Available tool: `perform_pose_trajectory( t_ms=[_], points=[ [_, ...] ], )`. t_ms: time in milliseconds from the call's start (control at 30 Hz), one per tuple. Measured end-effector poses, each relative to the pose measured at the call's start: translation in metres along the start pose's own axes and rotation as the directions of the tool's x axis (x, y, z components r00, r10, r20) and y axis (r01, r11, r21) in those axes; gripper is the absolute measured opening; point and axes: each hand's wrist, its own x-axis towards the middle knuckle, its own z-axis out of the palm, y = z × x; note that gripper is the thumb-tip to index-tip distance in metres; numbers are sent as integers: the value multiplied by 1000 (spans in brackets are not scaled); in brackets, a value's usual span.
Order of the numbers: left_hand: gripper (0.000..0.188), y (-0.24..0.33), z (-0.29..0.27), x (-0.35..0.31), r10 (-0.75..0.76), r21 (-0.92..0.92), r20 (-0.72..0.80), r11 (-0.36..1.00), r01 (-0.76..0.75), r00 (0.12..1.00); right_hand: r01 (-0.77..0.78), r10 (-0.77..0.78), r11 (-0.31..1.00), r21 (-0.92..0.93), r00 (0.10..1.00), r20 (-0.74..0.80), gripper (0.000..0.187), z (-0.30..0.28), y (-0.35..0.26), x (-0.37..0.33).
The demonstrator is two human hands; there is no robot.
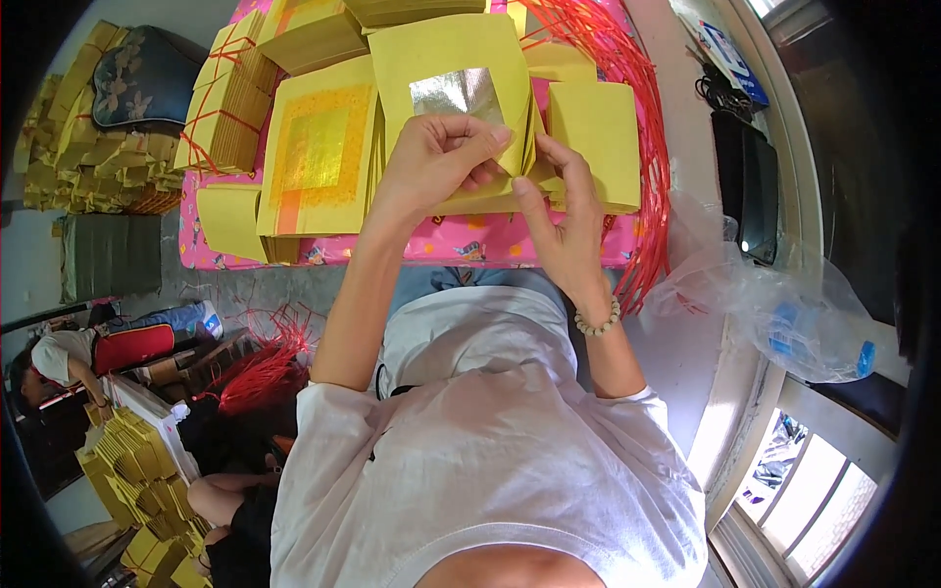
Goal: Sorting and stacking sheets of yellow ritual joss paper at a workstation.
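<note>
Yellow paper (441,49) with a shiny silver square (456,93) sits over the counter (426,245), layers parted at lower right.

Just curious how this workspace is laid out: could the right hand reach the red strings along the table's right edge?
Probably yes: the right hand is near the red strings, and only a yellow paper stack and some pink tablecloth seem to lie between.

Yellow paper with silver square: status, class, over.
Left hand: grip closed on yellow paper. Right hand: open at its lower right corner. Red strands at right: clear of hands.
</note>
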Motion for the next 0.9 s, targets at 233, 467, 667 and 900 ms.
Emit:
perform_pose_trajectory(
  t_ms=[233, 467, 667, 900],
  points=[
    [26, -1, -1, 2, 15, 11, 17, 1000, -15, 1000, -8, 8, 1000, 12, 1000, 2, 42, 0, 2, 0],
    [27, -2, 0, 1, 33, 20, 6, 999, -33, 999, -7, 6, 999, 39, 1000, 7, 42, 0, 1, -1],
    [23, -2, -2, 1, 26, 14, 19, 1000, -26, 999, -11, 11, 1000, 28, 1000, 22, 42, 2, 4, -1],
    [20, 0, 0, 0, 29, -10, 20, 1000, -29, 999, -12, 12, 999, 29, 1000, 16, 41, 0, 3, -2]
  ],
)
